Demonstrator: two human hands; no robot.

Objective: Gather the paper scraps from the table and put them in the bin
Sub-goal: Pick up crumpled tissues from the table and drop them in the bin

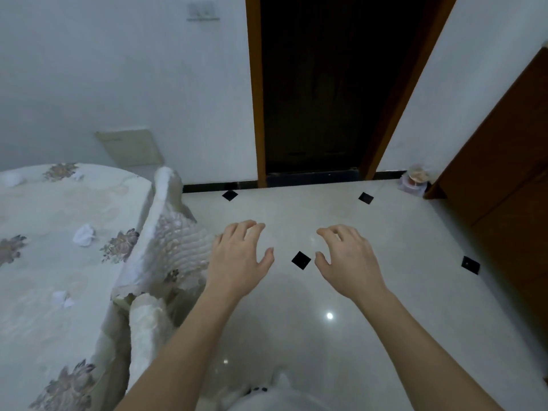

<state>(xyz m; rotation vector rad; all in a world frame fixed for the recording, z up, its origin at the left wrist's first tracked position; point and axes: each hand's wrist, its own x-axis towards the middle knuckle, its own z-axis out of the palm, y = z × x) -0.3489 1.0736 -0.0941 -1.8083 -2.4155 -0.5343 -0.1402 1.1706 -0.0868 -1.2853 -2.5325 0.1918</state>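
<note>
Pale floor tile [341, 336] lies under the left hand [237, 256] and the right hand [347, 259]. Both have fingers loosely spread and hold nothing, off the table's right side. A cloth-covered chair [169, 241] stands against the table [44, 209]. On the table lie crumpled white paper scraps [84, 235], one near its right edge, others farther in. They look light, soft and crushable, so a fingertip pinch anywhere should lift them. No bin shows.
</note>
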